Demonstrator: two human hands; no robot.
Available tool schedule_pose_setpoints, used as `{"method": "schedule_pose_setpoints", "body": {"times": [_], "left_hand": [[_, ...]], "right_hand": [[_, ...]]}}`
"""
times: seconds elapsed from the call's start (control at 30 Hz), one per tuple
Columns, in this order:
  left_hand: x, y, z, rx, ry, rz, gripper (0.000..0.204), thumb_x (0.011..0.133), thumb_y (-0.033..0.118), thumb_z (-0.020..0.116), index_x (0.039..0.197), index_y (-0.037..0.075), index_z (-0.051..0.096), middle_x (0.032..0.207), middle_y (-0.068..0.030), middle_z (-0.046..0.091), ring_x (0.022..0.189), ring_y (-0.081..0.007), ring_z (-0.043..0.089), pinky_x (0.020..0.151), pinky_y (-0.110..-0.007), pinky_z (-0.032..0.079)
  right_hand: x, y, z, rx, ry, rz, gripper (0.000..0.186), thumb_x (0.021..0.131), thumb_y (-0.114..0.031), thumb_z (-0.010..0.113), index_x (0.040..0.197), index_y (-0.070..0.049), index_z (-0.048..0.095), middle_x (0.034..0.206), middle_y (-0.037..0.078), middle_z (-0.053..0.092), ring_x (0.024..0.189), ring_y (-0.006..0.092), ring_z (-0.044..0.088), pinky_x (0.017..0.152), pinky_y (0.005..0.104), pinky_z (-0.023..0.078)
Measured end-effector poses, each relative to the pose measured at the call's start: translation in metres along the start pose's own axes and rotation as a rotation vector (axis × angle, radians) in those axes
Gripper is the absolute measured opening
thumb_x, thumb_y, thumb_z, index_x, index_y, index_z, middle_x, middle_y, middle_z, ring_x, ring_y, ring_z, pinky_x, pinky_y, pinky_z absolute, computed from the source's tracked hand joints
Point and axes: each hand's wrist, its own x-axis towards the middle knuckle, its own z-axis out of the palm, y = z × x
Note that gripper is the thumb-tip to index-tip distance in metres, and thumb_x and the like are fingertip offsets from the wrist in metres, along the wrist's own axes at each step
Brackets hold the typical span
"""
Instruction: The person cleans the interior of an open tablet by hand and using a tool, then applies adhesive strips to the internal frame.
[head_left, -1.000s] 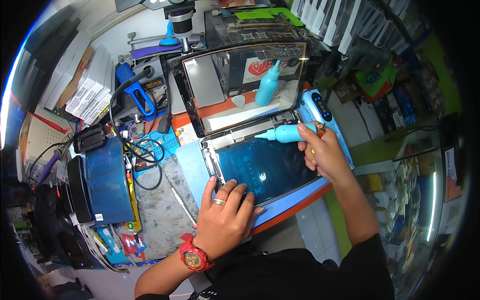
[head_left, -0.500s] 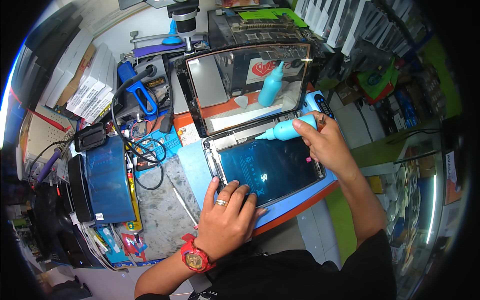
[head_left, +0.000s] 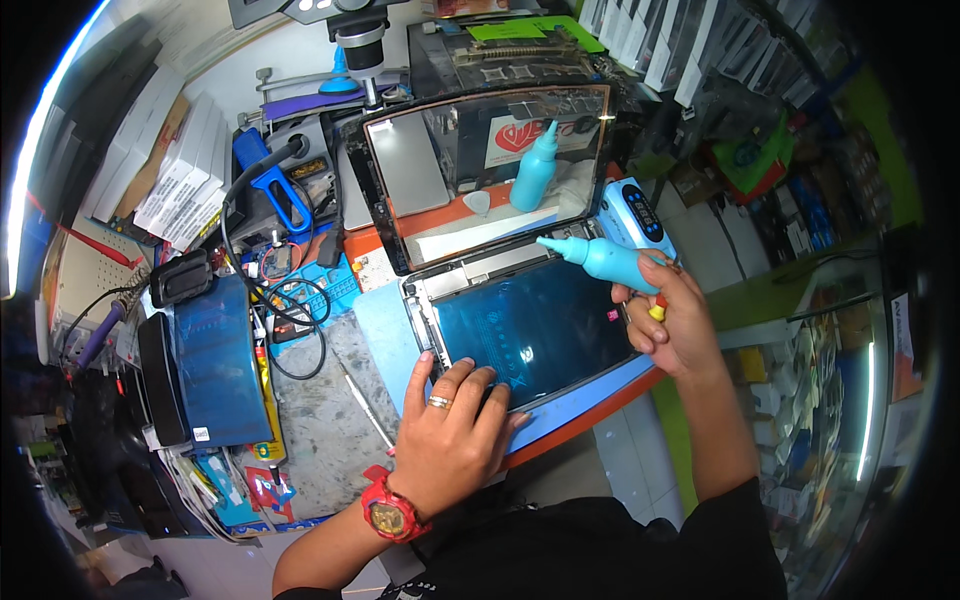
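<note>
White boxes (head_left: 185,170) sit stacked far left. Next we have a glossy dark blue panel (head_left: 220,360), then a black cable (head_left: 228,225) looping down. Thin white tool (head_left: 362,402) lies on the grey mat (head_left: 325,445).

Our left hand (head_left: 450,425): fingers spread, resting on the near left corner of the tablet (head_left: 545,325), not wrapped around it. Tablet lies opened right in front of us, dark inside facing up, on a light blue mat (head_left: 375,325). Its glass (head_left: 470,165) leans upright along the far edge; through it we see a standing turquoise bottle (head_left: 534,178).

Squeeze bottle (head_left: 610,260), also turquoise, hangs over the tablet's far right part, nozzle pointing left. Our right hand (head_left: 678,315) is clamped on it, well apart from the left.
</note>
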Motion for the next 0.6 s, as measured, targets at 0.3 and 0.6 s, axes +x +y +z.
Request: {"method": "schedule_pose_setpoints", "body": {"times": [0.3,0.6], "left_hand": [[0.003,0.002,-0.001,0.045,-0.007,0.019,0.033,0.089,0.029,0.087,0.110,0.006,0.078,0.118,-0.0112,0.074,0.120,-0.0313,0.070,0.120,-0.065,0.040],[-0.002,0.000,0.000,0.029,0.038,0.141,0.021,0.087,0.023,0.088,0.094,0.008,0.076,0.094,-0.0057,0.069,0.097,-0.0268,0.070,0.115,-0.059,0.047]], "right_hand": [[-0.066,0.028,-0.057,0.359,-0.080,-0.008,0.029,0.118,-0.032,0.053,0.134,-0.010,0.059,0.105,0.013,0.068,0.053,0.0070,0.050,0.047,0.0239,0.044],[-0.093,0.039,-0.068,-0.038,-0.017,0.015,0.027,0.114,-0.022,0.061,0.134,-0.004,0.059,0.091,0.012,0.067,0.047,0.0041,0.047,0.044,0.0229,0.042]]}}
